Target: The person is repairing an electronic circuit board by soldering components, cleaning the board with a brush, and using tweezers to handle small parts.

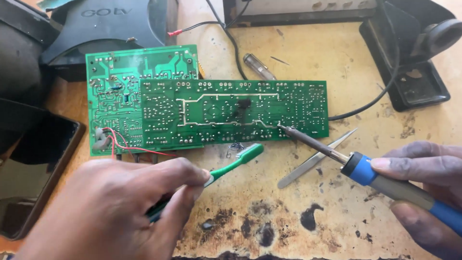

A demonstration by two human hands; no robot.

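Note:
My left hand (pixel 120 207) grips a green toothbrush (pixel 236 161), its bristled head lying just below the front edge of a long green circuit board (pixel 231 113). That board lies solder side up, with a dark burnt spot near its middle. My right hand (pixel 423 192) holds a soldering iron (pixel 365 171) with a blue and grey handle; its tip touches the board's lower right area. A second green circuit board (pixel 115 91) with red wires lies partly under the long one at the left.
Metal tweezers (pixel 315 159) lie on the stained wooden bench below the iron. A soldering iron stand (pixel 414 86) sits at the back right. A glass fuse-like tube (pixel 257 66) lies behind the board. A dark phone (pixel 33 178) and black casings are at left.

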